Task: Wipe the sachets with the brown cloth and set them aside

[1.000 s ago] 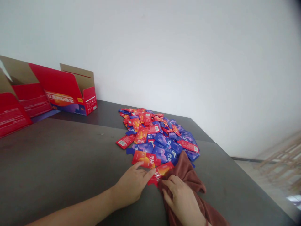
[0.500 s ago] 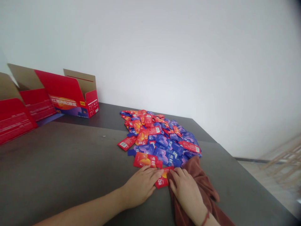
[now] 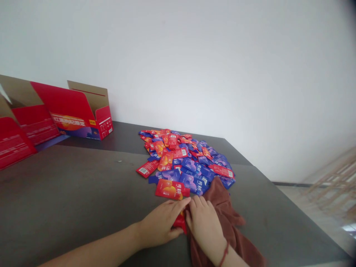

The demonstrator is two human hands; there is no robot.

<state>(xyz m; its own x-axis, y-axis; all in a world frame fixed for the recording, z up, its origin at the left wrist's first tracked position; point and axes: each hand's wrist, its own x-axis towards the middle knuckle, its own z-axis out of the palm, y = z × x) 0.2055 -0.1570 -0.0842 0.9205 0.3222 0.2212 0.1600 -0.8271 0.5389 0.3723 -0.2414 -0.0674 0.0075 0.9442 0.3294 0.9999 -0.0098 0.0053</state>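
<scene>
Hands have closed together since half a sec ago: the red sachet, then lying flat w/ print visible, now shows only as a red edge between them, just before the sachet pile. I see the left hand pinching it, thumb under, fingers together on top. Right hand slid left on the brown cloth, fingers side by side; gripping or not, I cannot tell. The sachet seems caught but is low at the table.

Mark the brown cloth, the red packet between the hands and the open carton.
brown cloth [image 3: 222, 194]: head view, upper fold.
red packet [image 3: 180, 221]: head view, its exposed lower corner.
open carton [image 3: 75, 124]: head view, printed front.
</scene>
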